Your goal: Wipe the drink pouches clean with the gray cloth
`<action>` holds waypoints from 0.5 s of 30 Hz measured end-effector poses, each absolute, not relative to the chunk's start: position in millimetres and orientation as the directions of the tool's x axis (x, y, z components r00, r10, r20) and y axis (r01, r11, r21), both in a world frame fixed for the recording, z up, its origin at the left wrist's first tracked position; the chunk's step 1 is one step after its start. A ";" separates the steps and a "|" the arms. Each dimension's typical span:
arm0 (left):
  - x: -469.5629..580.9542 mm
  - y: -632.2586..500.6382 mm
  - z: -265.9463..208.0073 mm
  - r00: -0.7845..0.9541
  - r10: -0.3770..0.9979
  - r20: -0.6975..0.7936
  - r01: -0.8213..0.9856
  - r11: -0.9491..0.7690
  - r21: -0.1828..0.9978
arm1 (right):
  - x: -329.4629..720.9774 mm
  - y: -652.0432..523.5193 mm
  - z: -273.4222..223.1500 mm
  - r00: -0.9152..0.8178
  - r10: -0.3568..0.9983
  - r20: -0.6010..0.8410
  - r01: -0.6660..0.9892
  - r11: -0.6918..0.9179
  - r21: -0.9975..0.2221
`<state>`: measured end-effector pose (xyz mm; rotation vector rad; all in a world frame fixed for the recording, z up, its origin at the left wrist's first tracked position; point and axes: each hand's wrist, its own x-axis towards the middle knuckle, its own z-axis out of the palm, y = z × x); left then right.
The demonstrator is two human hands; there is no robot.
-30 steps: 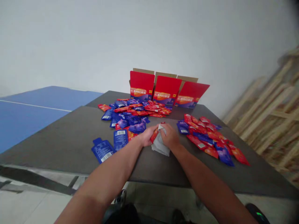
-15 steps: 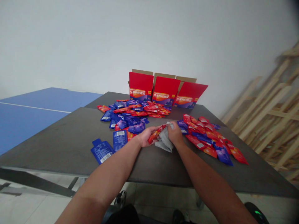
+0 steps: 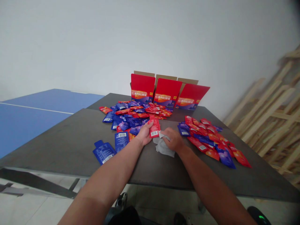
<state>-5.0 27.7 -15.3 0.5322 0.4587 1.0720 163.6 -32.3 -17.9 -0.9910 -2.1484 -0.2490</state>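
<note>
My left hand (image 3: 144,133) grips a red pouch (image 3: 155,127) by its left edge, and the barcode on the pouch faces me. A crumpled grey cloth (image 3: 164,148) hangs from my right hand (image 3: 172,139), whose fingers are closed on it near the pouch's lower right corner. To the left of my left hand lie a blue pouch (image 3: 121,141) with a barcode and another blue pouch (image 3: 104,152). Behind my hands is a mixed heap of red and blue pouches (image 3: 133,113). A second heap of pouches (image 3: 208,137) spreads out to the right.
Three red boxes (image 3: 142,85) with raised flaps stand at the back of the dark table (image 3: 77,137). A blue table-tennis table (image 3: 42,109) adjoins on the left. Wooden slats (image 3: 264,118) lean at the right.
The red pouch has been turned upright, its barcode side now showing. My right hand and the cloth have shifted down to its lower corner.
</note>
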 end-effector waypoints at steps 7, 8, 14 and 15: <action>1.6 18.7 -16.3 0.423 0.906 0.017 -0.621 0.276 0.733 | 165.0 -32.0 -13.7 -0.557 0.590 0.584 0.734 0.679 0.015; 1.8 17.2 -16.2 0.438 0.899 0.016 -0.603 0.280 0.747 | 164.8 -31.9 -13.8 -0.545 0.608 0.577 0.750 0.661 0.012; 1.0 11.8 -16.1 0.509 0.861 -0.005 -0.525 0.315 0.791 | 165.9 -30.7 -14.1 -0.430 0.696 0.575 0.834 0.551 -0.043; 0.8 11.8 -16.4 0.522 0.853 -0.005 -0.512 0.318 0.798 | 166.7 -30.2 -14.0 -0.407 0.706 0.580 0.844 0.533 -0.056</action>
